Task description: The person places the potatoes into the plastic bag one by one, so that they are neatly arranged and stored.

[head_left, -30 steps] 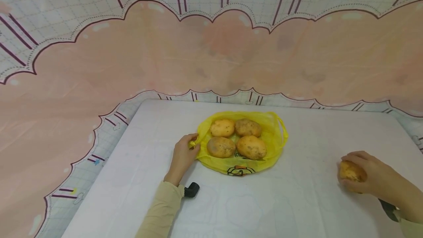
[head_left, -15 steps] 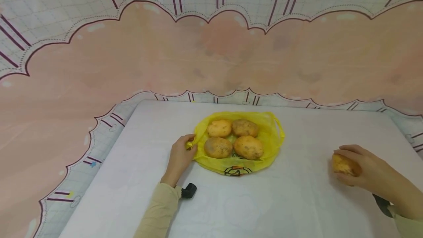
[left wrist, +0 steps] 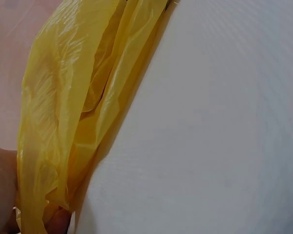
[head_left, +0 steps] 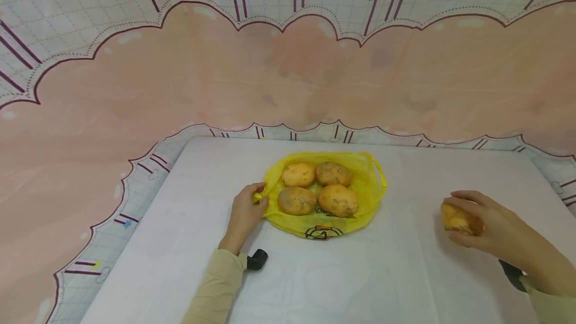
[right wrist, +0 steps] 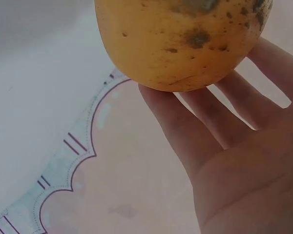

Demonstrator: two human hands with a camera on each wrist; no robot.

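A yellow plastic bag (head_left: pixel 371 209) lies spread on the white table with several potatoes (head_left: pixel 338 200) in it, two behind and two in front. My left hand (head_left: pixel 245 214) pinches the bag's left edge, and the left wrist view shows the bunched yellow plastic (left wrist: pixel 58 97) by the fingers. Out to the right, my right hand (head_left: pixel 499 224) grips a single potato (head_left: pixel 459 220) above the table, well apart from the bag. Close up in the right wrist view, dark spots mark that potato's skin (right wrist: pixel 185 44), and fingers touch its underside.
The white table (head_left: pixel 342 279) reaches back to a pink and white patterned cloth (head_left: pixel 288 79) at its far and left edges. A black wrist mount (head_left: pixel 257 259) sits beside the left sleeve. The bag's handle loop (head_left: pixel 380 174) sticks out at its right.
My right hand has moved left and a little away from me, carrying the potato toward the bag. The left hand keeps its hold on the bag's edge. The head view shifted slightly.
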